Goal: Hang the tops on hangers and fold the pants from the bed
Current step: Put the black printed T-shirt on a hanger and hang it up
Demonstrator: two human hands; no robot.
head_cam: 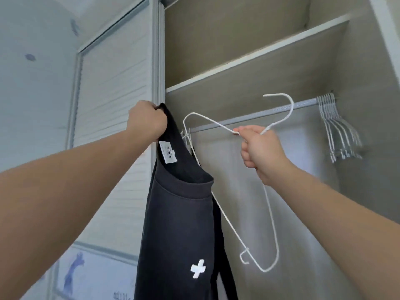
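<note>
Two grips are clamped: the left hand [147,121] on the collar of the dark navy sweatshirt top [181,224], hanging at nine o'clock from the right hand [257,148], which clutches the thin white wire hanger [216,124], tilted eleven-to-five, upper tip nearest that collar.

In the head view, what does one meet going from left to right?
Pale slatted wardrobe door → left hand → dark navy top with white cross → right hand holding white wire hanger → bunch of white hangers on rail.
</note>
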